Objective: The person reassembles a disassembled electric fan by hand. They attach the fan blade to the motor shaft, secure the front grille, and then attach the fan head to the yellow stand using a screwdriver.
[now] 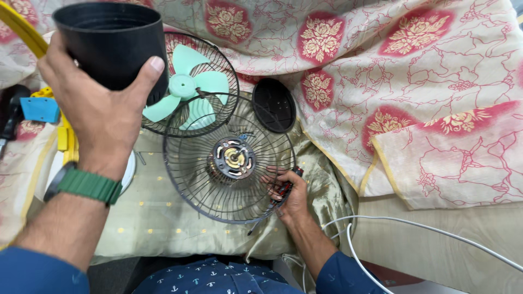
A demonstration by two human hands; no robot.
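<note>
Head view: left hand (pixel 98 103) grips a black cylindrical housing (pixel 111 41), raised at far left, up and left of the exposed motor (pixel 234 159) in the wire guard (pixel 229 158). Right hand (pixel 289 193), nearer the motor, is closed around a red-and-black screwdriver (pixel 275 198), its shaft pointing near-left.

A bed covered by an olive cloth (pixel 163 223) and a floral sheet (pixel 414 81) carries two wire fan guards (pixel 190 179), a black round cover (pixel 273 104) and a white cable (pixel 436 231).
</note>
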